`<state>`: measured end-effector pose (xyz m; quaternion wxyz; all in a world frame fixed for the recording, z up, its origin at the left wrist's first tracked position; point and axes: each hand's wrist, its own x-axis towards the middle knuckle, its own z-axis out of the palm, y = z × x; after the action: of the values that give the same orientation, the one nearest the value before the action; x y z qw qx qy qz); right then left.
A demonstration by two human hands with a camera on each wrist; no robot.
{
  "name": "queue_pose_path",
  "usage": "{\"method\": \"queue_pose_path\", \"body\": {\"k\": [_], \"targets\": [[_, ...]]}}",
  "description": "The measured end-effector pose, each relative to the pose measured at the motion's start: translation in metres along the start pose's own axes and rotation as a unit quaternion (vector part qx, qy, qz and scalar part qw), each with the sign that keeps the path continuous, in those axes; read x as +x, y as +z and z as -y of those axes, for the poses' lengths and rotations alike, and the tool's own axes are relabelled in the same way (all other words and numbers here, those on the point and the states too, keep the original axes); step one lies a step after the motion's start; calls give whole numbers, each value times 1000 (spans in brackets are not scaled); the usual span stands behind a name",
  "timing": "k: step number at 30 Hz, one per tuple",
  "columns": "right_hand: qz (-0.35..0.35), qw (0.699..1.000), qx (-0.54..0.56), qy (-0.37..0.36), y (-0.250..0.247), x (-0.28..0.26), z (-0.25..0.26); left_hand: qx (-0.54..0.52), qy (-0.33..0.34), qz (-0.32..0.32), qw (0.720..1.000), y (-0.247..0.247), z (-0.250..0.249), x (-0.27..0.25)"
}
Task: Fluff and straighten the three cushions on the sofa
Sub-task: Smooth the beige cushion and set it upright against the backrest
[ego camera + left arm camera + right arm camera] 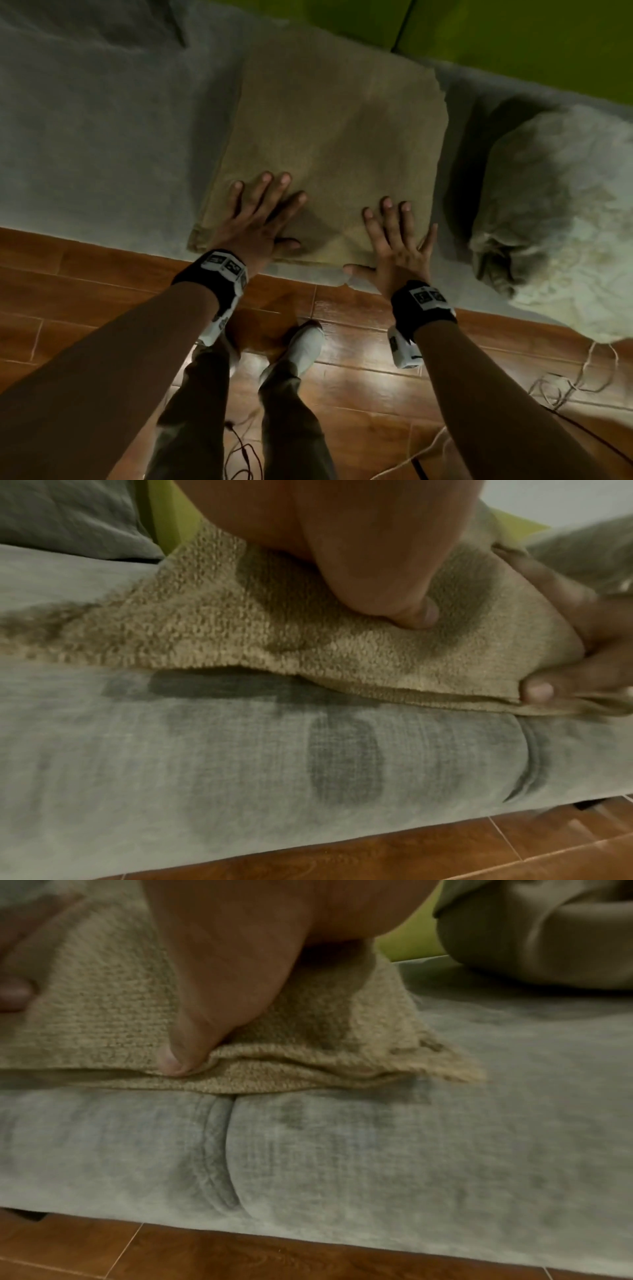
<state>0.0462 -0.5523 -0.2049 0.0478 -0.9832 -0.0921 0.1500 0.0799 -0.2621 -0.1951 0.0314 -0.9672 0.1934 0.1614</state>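
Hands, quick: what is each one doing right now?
Left hand: open, fingers spread, pressing flat on the tan cushion.
Right hand: open, fingers spread, pressing the same cushion's near edge.

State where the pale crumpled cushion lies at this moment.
In the head view the pale crumpled cushion lies at the right on the grey sofa seat, right of the tan cushion under both hands.

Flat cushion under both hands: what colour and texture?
Tan-brown flat cushion, nubbly looped weave; clearest in the left wrist view.
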Motion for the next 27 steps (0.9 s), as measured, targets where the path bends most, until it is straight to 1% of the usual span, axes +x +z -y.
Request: {"method": "queue_pose_path", "body": {"k": [2,3,4,5,6,8,9,10,11,13,14,15,16,17,18,19,20,21,22,24,27], "targets": [[6,999,25,23,2,-13,-10,-29,-7,-23,999,-1,1,-8],[9,998,37,43,5,-22,-15,-65,-26,-31,997,-3,2,-13],[10,996,63,70,4,-31,-17,-109,-58,-28,992,-3,3,-21],[12,988,116,101,5,-40,-23,-155,-98,-16,983,-2,5,-29],[11,972,193,131,2,-48,-27,-203,-135,-5,970,0,9,-39],[22,923,337,183,-2,-67,-38,-296,-187,13,937,0,17,-57],[35,896,393,206,-5,-78,-41,-327,-199,14,924,-3,21,-65],[41,862,456,219,-5,-89,-44,-348,-210,4,913,-3,27,-71],[39,819,524,230,-5,-99,-46,-368,-231,-8,901,-7,33,-75],[29,719,646,256,-11,-112,-43,-420,-305,-15,855,-9,51,-79],[23,689,674,264,-16,-113,-40,-444,-339,-1,830,-7,60,-80],[15,682,676,279,-19,-111,-38,-475,-360,12,803,-5,68,-80],[6,684,668,293,-24,-106,-35,-524,-365,18,769,-3,72,-81],[-6,694,649,311,-25,-99,-34,-583,-363,18,727,-4,73,-81],[-17,705,630,327,-25,-93,-33,-630,-366,11,685,-6,73,-80],[-23,715,612,339,-23,-87,-34,-665,-370,-5,648,-10,72,-78],[-23,722,598,347,-20,-83,-35,-684,-378,-24,623,-13,73,-76],[-19,729,588,351,-16,-81,-38,-694,-383,-50,608,-15,72,-74],[-13,738,576,352,-13,-80,-40,-689,-381,-74,612,-17,72,-73],[-4,763,550,339,-13,-84,-46,-656,-376,-106,646,-11,76,-76],[19,807,503,308,-17,-92,-56,-615,-402,-119,667,1,88,-82]]}}
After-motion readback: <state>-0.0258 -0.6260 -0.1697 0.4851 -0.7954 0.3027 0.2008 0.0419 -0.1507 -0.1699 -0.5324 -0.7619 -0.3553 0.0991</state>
